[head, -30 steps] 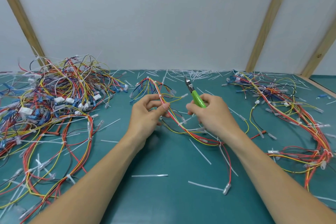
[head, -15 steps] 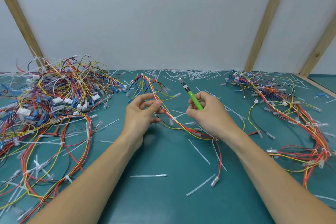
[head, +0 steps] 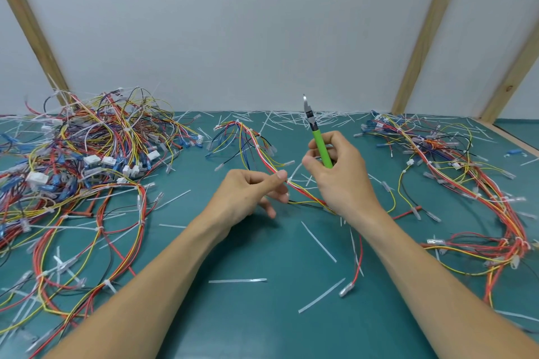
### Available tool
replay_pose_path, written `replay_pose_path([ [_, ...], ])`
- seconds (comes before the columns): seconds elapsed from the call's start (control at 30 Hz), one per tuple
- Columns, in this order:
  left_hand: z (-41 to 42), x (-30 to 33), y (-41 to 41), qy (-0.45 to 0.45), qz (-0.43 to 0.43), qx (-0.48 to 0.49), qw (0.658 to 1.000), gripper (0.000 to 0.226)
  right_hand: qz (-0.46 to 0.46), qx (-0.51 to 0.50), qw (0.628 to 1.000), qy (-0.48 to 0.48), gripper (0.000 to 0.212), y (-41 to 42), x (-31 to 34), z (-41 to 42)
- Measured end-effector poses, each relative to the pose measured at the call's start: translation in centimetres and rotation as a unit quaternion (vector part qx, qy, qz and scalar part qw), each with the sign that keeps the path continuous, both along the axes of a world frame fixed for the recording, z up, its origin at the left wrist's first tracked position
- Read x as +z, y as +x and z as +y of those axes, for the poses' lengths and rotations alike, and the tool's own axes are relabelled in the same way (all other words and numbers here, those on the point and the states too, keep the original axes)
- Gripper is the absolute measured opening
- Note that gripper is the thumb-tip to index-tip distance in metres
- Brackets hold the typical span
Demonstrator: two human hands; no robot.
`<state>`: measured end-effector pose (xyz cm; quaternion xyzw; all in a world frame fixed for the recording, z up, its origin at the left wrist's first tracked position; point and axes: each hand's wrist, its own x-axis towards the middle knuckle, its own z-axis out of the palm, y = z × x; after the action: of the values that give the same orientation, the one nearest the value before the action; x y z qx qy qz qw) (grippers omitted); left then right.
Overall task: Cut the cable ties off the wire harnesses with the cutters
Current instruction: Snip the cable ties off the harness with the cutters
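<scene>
Head view: we're mid-job on the harness in the middle of the teal-green work mat [head: 262, 315]. Our left hand [head: 248, 195] pinches the red-yellow-white wire harness bundle [head: 264, 159] between thumb and forefinger, right beside a small white cable tie [head: 289, 181] wrapped on the bundle. Our right hand [head: 341, 181] is curled round the green-handled metal-tipped cutters [head: 318, 137], with the thumb near a thin white tie tail; we can't tell if it actually pinches that tail.

Step, as we judge it: between cuts, lining up the next tie. The cutters are lifted clear of the wires, nowhere near the tie yet. The next move needs the tip swung down and toward us onto the tie beside the left fingertips, blades on the plastic strap only, not the wire insulation. The left pinch should keep the bundle taut so the tie stands proud.

Orientation: the cutters' long axis runs close to upright, leaning slightly left, with the grey tip pointing up and away toward the white back wall [head: 233, 23] and the handle end buried in the right palm. Whether the blades are parted we can't tell. The harness runs diagonally from far-left to near-right, passing under the right hand, with one red lead trailing toward us.

A big tangled multicolour harness pile [head: 87, 148] sits left, a looser red-yellow harness heap [head: 466, 183] right, and cut white tie offcuts [head: 319, 242] lie scattered on the mat.
</scene>
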<state>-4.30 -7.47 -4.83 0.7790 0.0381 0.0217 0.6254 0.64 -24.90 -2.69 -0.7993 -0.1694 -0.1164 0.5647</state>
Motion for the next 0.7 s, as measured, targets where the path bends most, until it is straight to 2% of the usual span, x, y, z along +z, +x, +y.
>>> replay_pose_path([
  [0.17,0.1,-0.2,0.0,-0.023,-0.007,-0.027,0.999,0.028,0.014,0.004,1.0,-0.019,0.017,0.0,-0.3,0.0],
  [0.27,0.1,-0.4,0.1,-0.039,-0.029,0.021,0.999,0.019,0.018,-0.02,0.999,-0.046,0.012,0.4,-0.3,-0.1],
  [0.37,0.2,-0.4,0.2,-0.056,-0.038,0.08,0.994,0.018,-0.004,-0.059,0.996,-0.073,0.021,0.4,-0.1,-0.4],
  [0.43,0.4,-0.3,0.3,-0.072,-0.038,0.114,0.99,0.018,0.002,-0.048,0.996,-0.081,0.024,0.2,0.2,-0.6],
  [0.5,0.5,-0.3,0.4,-0.086,-0.043,0.147,0.984,0.017,0.112,0.027,0.993,-0.025,0.031,0.1,0.7,-0.6],
  [0.57,0.7,-0.3,0.5,-0.103,-0.053,0.179,0.977,0.014,0.278,0.113,0.953,0.038,0.044,-0.1,1.1,-0.7],
  [0.6,0.8,-0.3,0.6,-0.112,-0.057,0.191,0.973,0.013,0.329,0.147,0.932,0.037,0.049,-0.1,1.2,-0.9],
  [0.7,1.0,-0.3,0.7,-0.123,-0.067,0.199,0.97,0.012,0.363,0.2,0.91,-0.015,0.053,-0.3,0.9,-1.2],
])
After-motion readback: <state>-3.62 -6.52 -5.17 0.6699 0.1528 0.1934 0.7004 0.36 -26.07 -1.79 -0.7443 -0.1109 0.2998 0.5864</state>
